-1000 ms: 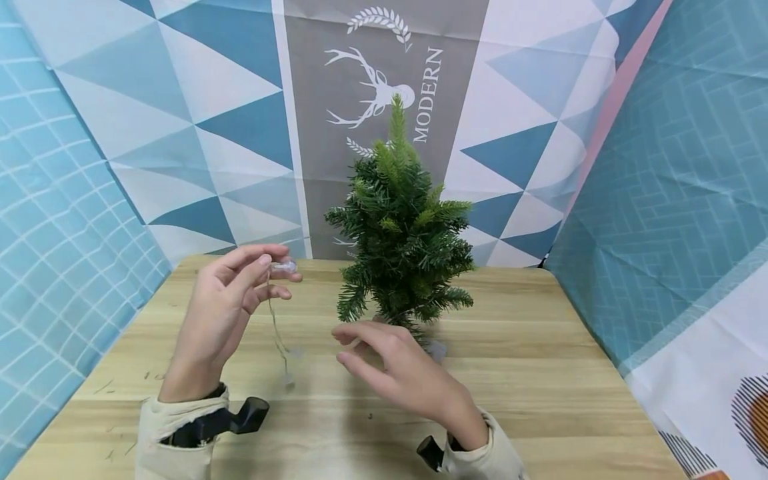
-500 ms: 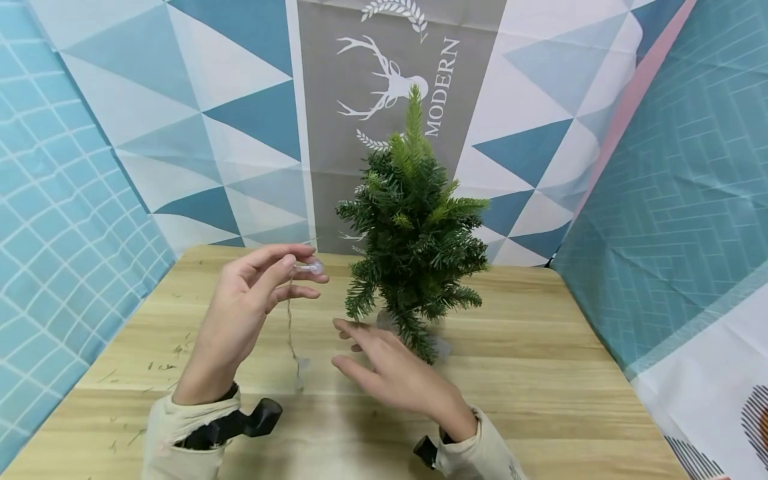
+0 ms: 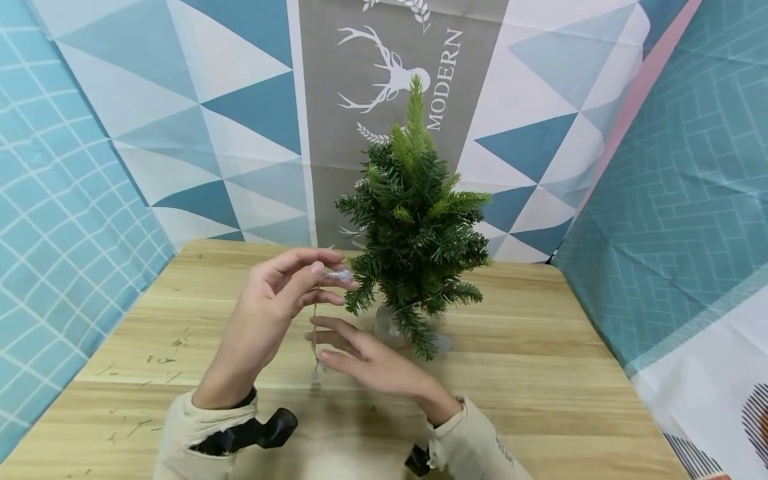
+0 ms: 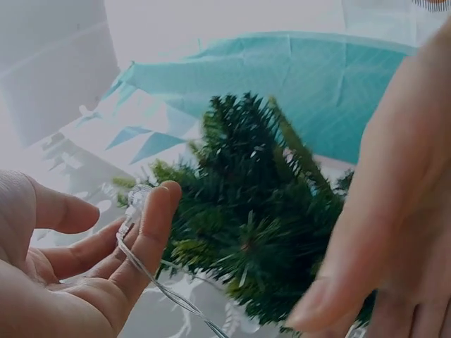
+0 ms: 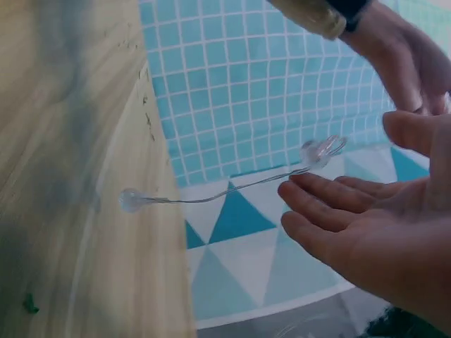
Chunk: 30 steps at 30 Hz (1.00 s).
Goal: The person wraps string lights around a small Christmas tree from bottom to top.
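A string of lights with clear bulbs [image 3: 342, 275] on a thin wire is held by my left hand [image 3: 273, 300]. In the left wrist view one bulb [image 4: 138, 196] sits at the fingers, and the twisted wire crosses them. The rest of the string hangs down, with a bulb [image 3: 316, 381] near its lower end. My right hand [image 3: 375, 367] is beside the hanging wire, its fingers loosely extended. In the right wrist view the fingertips lie close to the wire [image 5: 225, 191]; contact is unclear. Right of the left hand stands a small artificial Christmas tree [image 3: 420, 233].
The tree stands on a wooden table [image 3: 540, 387]. Pale, clear pieces [image 3: 443, 343] lie around its foot. Bits of green needle [image 3: 162, 361] are scattered on the left side. A patterned cloth [image 3: 252, 133] hangs behind, with blue cloths at both sides.
My left hand has moved right with the string light, bringing the bulb close to the tree's left branches. The right hand has shifted left to the hanging wire. The head view has shifted slightly.
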Each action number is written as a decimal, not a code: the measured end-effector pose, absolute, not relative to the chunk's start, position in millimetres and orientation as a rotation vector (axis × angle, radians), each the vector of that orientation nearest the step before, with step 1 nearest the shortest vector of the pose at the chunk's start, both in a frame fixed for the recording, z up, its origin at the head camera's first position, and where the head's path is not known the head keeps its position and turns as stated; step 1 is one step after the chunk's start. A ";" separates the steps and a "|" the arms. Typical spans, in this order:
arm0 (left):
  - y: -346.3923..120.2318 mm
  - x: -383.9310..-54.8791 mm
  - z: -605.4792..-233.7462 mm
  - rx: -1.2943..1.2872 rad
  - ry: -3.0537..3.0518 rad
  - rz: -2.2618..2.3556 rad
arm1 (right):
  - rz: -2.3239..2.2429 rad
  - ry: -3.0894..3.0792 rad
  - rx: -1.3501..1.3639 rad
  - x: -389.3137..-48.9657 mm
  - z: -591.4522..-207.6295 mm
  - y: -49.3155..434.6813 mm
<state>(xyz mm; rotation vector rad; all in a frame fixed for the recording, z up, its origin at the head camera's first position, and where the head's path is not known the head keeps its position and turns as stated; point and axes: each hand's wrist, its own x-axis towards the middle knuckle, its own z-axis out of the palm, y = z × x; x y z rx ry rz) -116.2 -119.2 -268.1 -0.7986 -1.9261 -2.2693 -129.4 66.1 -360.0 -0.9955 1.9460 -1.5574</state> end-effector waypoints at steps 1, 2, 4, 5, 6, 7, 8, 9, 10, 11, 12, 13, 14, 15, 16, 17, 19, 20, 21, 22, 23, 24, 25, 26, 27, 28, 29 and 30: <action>-117.6 -115.9 -268.6 -0.805 -1.928 -2.268 | -1.586 1.871 -0.989 -132.1 -361.1 65.6; -116.1 -115.6 -269.0 -0.816 -1.930 -2.266 | -1.599 1.821 -0.989 -134.5 -362.2 65.4; -113.5 -115.7 -270.0 -0.837 -1.936 -2.253 | -1.574 1.813 -1.019 -137.7 -363.4 65.6; -112.3 -115.7 -270.3 -0.849 -1.938 -2.244 | -1.559 1.820 -1.039 -138.4 -363.2 65.6; -111.5 -115.6 -270.5 -0.859 -1.945 -2.225 | -1.548 1.837 -1.056 -138.4 -362.4 65.6; -110.9 -115.7 -270.8 -0.868 -1.948 -2.206 | -1.525 1.879 -1.078 -137.8 -360.8 65.7; -110.4 -115.7 -270.9 -0.875 -1.951 -2.184 | -1.494 1.941 -1.095 -135.6 -358.4 66.8; -110.3 -115.9 -271.1 -0.880 -1.953 -2.157 | -1.462 2.001 -1.109 -132.5 -355.0 68.6; -110.3 -116.0 -271.2 -0.882 -1.956 -2.126 | -1.431 2.065 -1.120 -128.4 -350.9 70.9; -110.5 -115.9 -271.2 -0.882 -1.957 -2.097 | -1.396 2.128 -1.129 -123.7 -345.9 73.6; -110.9 -116.0 -271.1 -0.882 -1.956 -2.069 | -1.352 2.204 -1.141 -118.6 -340.5 76.7; -111.4 -116.3 -271.2 -0.881 -1.954 -2.042 | -1.309 2.274 -1.153 -113.5 -334.6 80.1; -111.9 -116.7 -271.2 -0.880 -1.953 -2.017 | -1.283 2.324 -1.157 -108.4 -328.9 84.0; -112.6 -117.1 -271.5 -0.878 -1.952 -1.996 | -1.276 2.358 -1.172 -104.4 -323.4 87.4; -112.7 -117.5 -271.1 -0.879 -1.952 -1.977 | -1.285 2.383 -1.179 -100.9 -318.1 91.1; -112.9 -117.9 -270.9 -0.881 -1.954 -1.959 | -1.303 2.402 -1.188 -98.2 -313.1 94.6; -113.0 -118.4 -270.8 -0.883 -1.971 -1.911 | -1.352 2.430 -1.184 -94.6 -304.5 102.3; -112.8 -118.6 -270.9 -0.884 -1.982 -1.890 | -1.374 2.442 -1.181 -93.4 -301.0 106.5; -112.6 -118.7 -271.0 -0.886 -1.993 -1.871 | -1.391 2.456 -1.180 -92.6 -297.9 110.7; -112.3 -118.7 -271.3 -0.892 -2.000 -1.859 | -1.408 2.457 -1.164 -91.8 -294.9 115.1; -111.9 -118.5 -271.6 -0.896 -2.009 -1.848 | -1.419 2.460 -1.151 -91.3 -292.2 119.5; -111.4 -118.3 -272.0 -0.901 -2.017 -1.839 | -1.428 2.459 -1.142 -91.2 -289.9 124.2; -111.0 -118.0 -272.6 -0.906 -2.023 -1.833 | -1.433 2.460 -1.134 -91.3 -287.8 129.1; -110.3 -117.7 -272.9 -0.914 -2.025 -1.831 | -1.432 2.466 -1.136 -91.7 -285.9 134.1; -109.7 -117.2 -273.1 -0.920 -2.026 -1.831 | -1.432 2.472 -1.139 -92.2 -284.3 139.1; -108.9 -116.9 -273.7 -0.929 -2.025 -1.834 | -1.428 2.475 -1.140 -92.8 -282.2 144.4; -108.3 -116.5 -274.1 -0.937 -2.030 -1.827 | -1.426 2.488 -1.147 -93.5 -280.2 149.8; -107.7 -116.1 -274.5 -0.949 -2.033 -1.816 | -1.423 2.507 -1.150 -94.1 -278.8 155.3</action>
